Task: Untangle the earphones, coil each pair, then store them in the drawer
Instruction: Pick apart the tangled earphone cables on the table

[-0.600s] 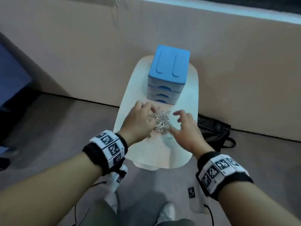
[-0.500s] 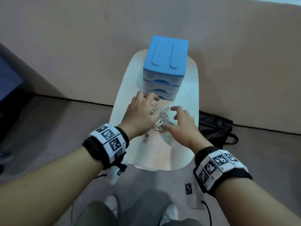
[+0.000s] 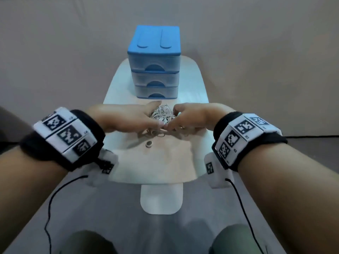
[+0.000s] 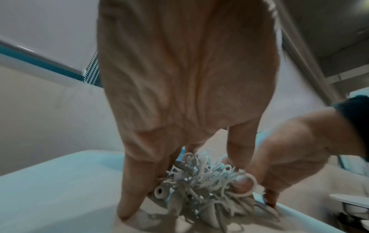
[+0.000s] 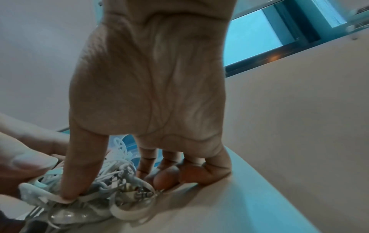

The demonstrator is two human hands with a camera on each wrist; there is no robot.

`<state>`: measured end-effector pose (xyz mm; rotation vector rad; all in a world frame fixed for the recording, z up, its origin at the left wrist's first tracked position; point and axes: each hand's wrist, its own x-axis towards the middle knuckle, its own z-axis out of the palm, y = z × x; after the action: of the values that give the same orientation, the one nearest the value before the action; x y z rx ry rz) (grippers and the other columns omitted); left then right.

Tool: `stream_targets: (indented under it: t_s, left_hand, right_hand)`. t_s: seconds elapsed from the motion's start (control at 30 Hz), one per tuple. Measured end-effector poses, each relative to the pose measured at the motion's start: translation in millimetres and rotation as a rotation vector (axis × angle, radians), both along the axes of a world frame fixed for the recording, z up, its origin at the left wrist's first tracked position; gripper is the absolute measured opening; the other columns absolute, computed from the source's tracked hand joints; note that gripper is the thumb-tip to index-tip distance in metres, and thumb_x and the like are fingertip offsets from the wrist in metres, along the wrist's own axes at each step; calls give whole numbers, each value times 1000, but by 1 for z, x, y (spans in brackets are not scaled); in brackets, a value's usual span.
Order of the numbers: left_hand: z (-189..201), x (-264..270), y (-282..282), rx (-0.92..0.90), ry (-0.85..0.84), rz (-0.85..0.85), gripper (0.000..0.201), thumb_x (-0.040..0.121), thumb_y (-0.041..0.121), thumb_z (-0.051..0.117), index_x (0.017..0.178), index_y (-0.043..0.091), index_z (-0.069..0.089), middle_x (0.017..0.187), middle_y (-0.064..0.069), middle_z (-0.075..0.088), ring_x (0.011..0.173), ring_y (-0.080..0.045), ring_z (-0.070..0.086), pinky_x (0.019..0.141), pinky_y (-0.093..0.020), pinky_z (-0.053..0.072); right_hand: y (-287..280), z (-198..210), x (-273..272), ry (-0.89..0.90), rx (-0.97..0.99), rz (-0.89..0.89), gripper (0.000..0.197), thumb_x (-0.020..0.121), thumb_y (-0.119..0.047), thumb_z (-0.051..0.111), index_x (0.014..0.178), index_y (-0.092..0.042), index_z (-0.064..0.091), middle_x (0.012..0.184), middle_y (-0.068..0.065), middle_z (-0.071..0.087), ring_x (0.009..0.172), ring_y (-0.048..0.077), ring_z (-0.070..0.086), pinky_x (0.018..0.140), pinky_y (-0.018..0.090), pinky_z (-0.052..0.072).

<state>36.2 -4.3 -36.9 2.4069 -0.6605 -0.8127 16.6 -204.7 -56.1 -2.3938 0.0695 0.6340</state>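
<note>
A tangle of white earphones (image 3: 162, 114) lies on the narrow white table (image 3: 192, 83), just in front of the blue three-drawer unit (image 3: 155, 57), whose drawers are all closed. My left hand (image 3: 152, 116) cups the tangle from the left, fingers curled round it. In the left wrist view a cord loops over the left thumb (image 4: 242, 183) beside the earphones (image 4: 199, 178). My right hand (image 3: 176, 119) closes in from the right. In the right wrist view its thumb (image 5: 69, 189) digs into the cords (image 5: 111, 186), and its other fingers (image 5: 169, 175) are curled on the tabletop behind them.
A small round ring-like piece (image 3: 149, 144) lies on the table nearer to me than the tangle. The table's white foot (image 3: 161, 198) juts out towards my knees. Black cables (image 3: 49, 208) trail from the wrist cameras. A beige wall stands close behind the drawer unit.
Both hands have closed in on the tangle; the right hand, earlier spread above it, now has its thumb in the cords. The head view has dropped lower and squared up to the drawers.
</note>
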Motion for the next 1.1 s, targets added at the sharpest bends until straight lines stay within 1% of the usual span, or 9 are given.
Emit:
stream_targets:
  t_s: [0.07,0.13,0.2,0.27,0.4,0.53,0.7,0.93,1.1]
  left_hand:
    - [-1,-6,-2,-70,11,42,38,103,23,60,137,19,46,122,-8,64,84,-12,56,79,-33,46]
    - [-1,-12,-2,-107,-4,75,26,101,21,61,126,19,53,113,-9,65,83,-17,59,73,-36,48]
    - [-1,-18,-3,-71,0,87,30,98,24,62,127,23,54,113,-9,69,84,-22,66,73,-39,54]
    - [1,-29,-4,5,-39,102,45,93,32,64,135,27,48,114,-7,70,94,-28,71,85,-45,58]
    - [0,-41,-8,139,-154,100,63,85,46,64,139,25,40,116,-7,70,99,-28,69,97,-47,53]
    - [0,-41,-9,225,-218,106,61,95,48,61,142,17,36,119,-7,62,104,-26,60,93,-38,48]
    - [0,-41,-8,253,-207,103,60,95,50,60,140,18,38,121,-7,64,106,-26,61,100,-43,48]
    - [0,-39,-8,274,-196,126,61,91,57,64,135,20,44,122,-4,61,110,-25,57,103,-44,46]
    - [-1,-40,-7,253,-217,139,57,85,61,72,118,21,49,110,2,61,102,-21,58,89,-37,48]
  right_hand:
    - [0,-3,-11,-79,-20,-29,38,83,-41,78,111,-21,61,94,0,67,76,18,61,70,33,50]
    - [2,-5,-22,-138,11,-57,37,82,-38,81,109,-22,62,101,0,69,91,22,66,84,38,55]
    - [2,-7,-31,-147,56,-88,31,86,-35,79,108,-20,63,103,2,69,92,21,65,80,36,54]
    - [4,-8,-42,-177,49,-103,23,90,-33,77,103,-20,63,100,2,68,85,18,62,75,32,50]
    - [5,-13,-54,-241,58,-141,29,86,-31,80,105,-17,62,94,1,66,83,19,64,76,33,53]
    - [1,-19,-54,-243,152,-142,31,88,-32,79,110,-14,65,100,5,68,83,19,63,76,32,51]
    - [-4,-25,-47,-214,214,-137,24,88,-28,80,104,-18,65,97,8,70,78,19,63,76,35,52]
    - [-8,-26,-44,-210,239,-137,25,91,-27,77,109,-13,66,92,5,66,74,16,59,67,28,46]
    - [-11,-32,-46,-264,278,-151,15,92,-19,76,100,-8,69,88,7,66,74,17,58,70,31,47]
